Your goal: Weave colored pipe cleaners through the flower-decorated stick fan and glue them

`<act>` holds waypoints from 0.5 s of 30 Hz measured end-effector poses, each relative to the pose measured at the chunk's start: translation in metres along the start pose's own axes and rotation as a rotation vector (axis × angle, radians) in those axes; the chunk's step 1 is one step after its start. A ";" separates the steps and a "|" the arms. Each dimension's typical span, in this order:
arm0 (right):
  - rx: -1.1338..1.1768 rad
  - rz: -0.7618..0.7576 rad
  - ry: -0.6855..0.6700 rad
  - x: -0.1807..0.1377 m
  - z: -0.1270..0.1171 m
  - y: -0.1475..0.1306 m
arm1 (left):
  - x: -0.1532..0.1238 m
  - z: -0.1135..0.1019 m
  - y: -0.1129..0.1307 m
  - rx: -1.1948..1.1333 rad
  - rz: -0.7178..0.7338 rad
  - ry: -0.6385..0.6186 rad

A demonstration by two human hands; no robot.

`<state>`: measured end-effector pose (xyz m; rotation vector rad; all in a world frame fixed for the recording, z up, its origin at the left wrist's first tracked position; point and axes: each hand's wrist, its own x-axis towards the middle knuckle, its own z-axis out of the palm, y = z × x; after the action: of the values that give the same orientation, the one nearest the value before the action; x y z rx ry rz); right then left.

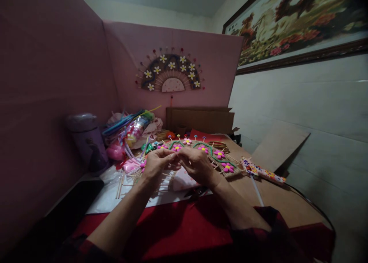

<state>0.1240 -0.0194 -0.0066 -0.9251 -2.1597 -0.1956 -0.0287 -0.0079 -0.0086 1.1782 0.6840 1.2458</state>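
My left hand and my right hand meet above the table, fingertips pinched together. Whatever sits between the fingers is too small or hidden to make out. Beneath and behind them lies a fan-shaped craft piece of cord and thin sticks. It carries pink clay flowers with yellow centres, a wavy green line and small colored balls on stick ends along its top. A pale dotted half-round base shows below my hands, which cover the fan's middle.
A finished-looking fan with white flowers hangs on the pink panel. At left stand a purple bottle and bagged craft supplies. Loose sticks lie on white paper. A flower-patterned glue gun rests right, its cord along the table edge.
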 end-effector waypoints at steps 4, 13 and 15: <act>0.094 0.094 0.034 0.001 0.004 -0.004 | 0.001 0.001 -0.005 -0.025 0.006 0.022; 0.300 0.250 0.074 0.003 0.011 -0.005 | -0.002 0.009 -0.009 0.053 0.071 0.143; 0.305 0.288 0.075 0.002 0.015 -0.007 | -0.002 0.011 -0.012 0.097 0.084 0.170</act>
<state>0.1096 -0.0166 -0.0145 -1.0165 -1.8937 0.2315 -0.0152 -0.0117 -0.0165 1.1996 0.8351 1.4083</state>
